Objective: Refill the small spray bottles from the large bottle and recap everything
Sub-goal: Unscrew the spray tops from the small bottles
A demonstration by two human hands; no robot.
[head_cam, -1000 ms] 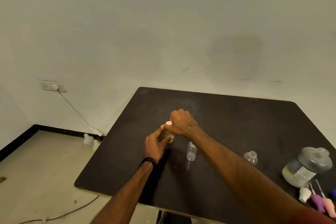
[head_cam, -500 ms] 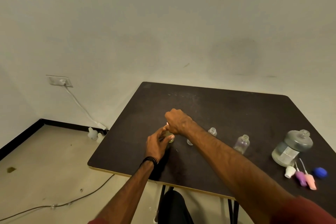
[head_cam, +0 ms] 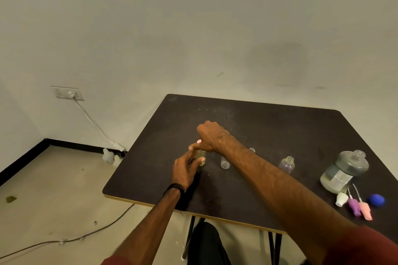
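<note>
Three small bottles stood on the dark table (head_cam: 280, 127): a yellowish small spray bottle (head_cam: 202, 158) between the hands, a clear one (head_cam: 225, 162) partly hidden behind the right forearm, and an uncapped bottle (head_cam: 286, 164) further right (a fourth neck (head_cam: 252, 149) showed just above the forearm); one large bottle (head_cam: 342, 172), uncapped, sat near the right edge; three loose spray heads lay before it, white (head_cam: 341, 199), purple (head_cam: 353, 206) and pink (head_cam: 365, 211), beside one blue cap (head_cam: 376, 199). Left hand (head_cam: 186, 171) curled around the yellowish bottle's body, thumb and fingers pressed to its sides; right hand (head_cam: 212, 136) closed over its top, fingertips pinching a pink spray head (head_cam: 199, 141) at the neck.
</note>
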